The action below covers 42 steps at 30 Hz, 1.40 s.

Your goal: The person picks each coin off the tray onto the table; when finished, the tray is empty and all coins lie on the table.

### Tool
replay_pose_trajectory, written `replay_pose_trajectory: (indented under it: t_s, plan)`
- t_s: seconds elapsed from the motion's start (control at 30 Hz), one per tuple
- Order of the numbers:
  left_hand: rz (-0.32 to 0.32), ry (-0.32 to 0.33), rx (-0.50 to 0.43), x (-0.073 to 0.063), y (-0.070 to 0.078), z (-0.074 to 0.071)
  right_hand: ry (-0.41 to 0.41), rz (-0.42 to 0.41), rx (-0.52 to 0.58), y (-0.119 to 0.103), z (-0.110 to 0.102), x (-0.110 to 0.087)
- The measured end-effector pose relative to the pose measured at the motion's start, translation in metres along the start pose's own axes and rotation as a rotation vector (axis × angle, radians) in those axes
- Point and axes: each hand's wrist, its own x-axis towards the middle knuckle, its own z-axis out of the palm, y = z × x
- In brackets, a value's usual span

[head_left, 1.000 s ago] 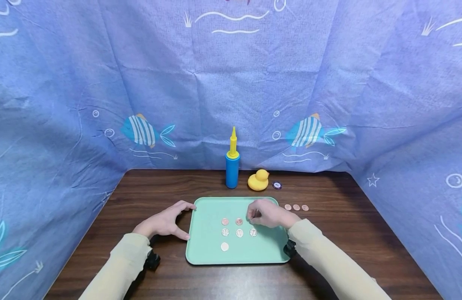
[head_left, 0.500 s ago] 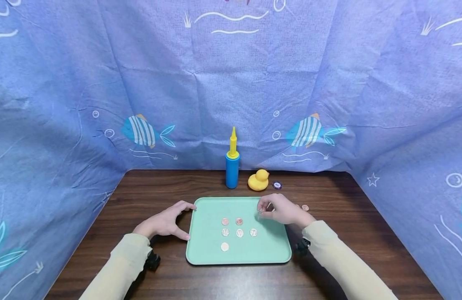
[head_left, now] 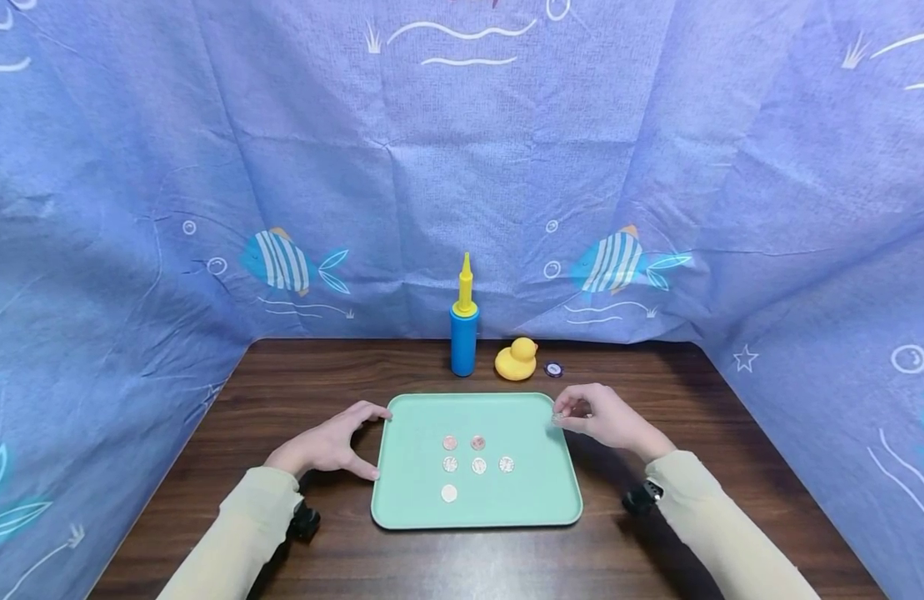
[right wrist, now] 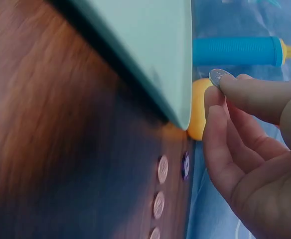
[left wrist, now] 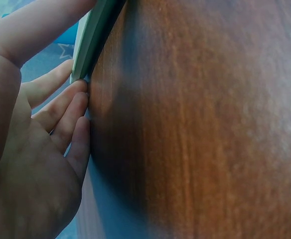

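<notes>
My right hand (head_left: 607,419) pinches a silver coin (right wrist: 218,77) between thumb and fingertip, raised over the tray's upper right corner. My left hand (head_left: 330,442) is spread at the left rim of the mint green tray (head_left: 536,500), thumb and fingertips against it. On the tray, two copper coins (head_left: 450,443) lie in the back row. A row of three silver coins (head_left: 479,466) comes below them, and one paler silver coin (head_left: 449,493) sits nearest the front. Three copper coins (right wrist: 158,205) rest on the table right of the tray, hidden behind my right hand in the head view.
Behind the tray stands a blue hand pump (head_left: 464,342) with a yellow nozzle. A yellow rubber duck (head_left: 516,362) and a purple-rimmed chip (head_left: 554,369) are beside it. The dark wooden table (head_left: 319,558) backs onto a blue fish-print cloth (head_left: 402,192).
The right hand has moved right, from the middle of the tray to its upper right corner, carrying the silver coin. The left hand has stayed at the rim. The coins on the tray keep their places.
</notes>
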Motion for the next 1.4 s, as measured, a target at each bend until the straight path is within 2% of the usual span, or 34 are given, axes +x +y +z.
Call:
replay_pose_trajectory:
  t_s: [0.23, 0.47, 0.77, 1.0, 1.17, 1.4]
  plan:
    - [-0.006, 0.001, 0.005, 0.001, 0.000, -0.001, 0.019, 0.037, -0.012, 0.012, -0.004, -0.014]
    - [-0.005, 0.000, 0.008, 0.002, 0.000, -0.001, 0.021, 0.062, 0.004, 0.024, 0.003, -0.025]
    - [-0.005, -0.003, -0.004, 0.001, 0.000, -0.002, 0.053, 0.070, -0.126, 0.033, 0.006, -0.026]
    - [0.001, -0.001, -0.007, 0.001, -0.001, -0.001, 0.062, 0.098, -0.182, 0.033, 0.008, -0.027]
    - [0.000, 0.001, -0.001, 0.001, -0.001, 0.000, 0.055, 0.094, -0.205, 0.032, 0.009, -0.028]
    - [-0.005, -0.001, -0.003, 0.000, 0.000, 0.000, 0.061, 0.147, -0.201, 0.033, 0.009, -0.028]
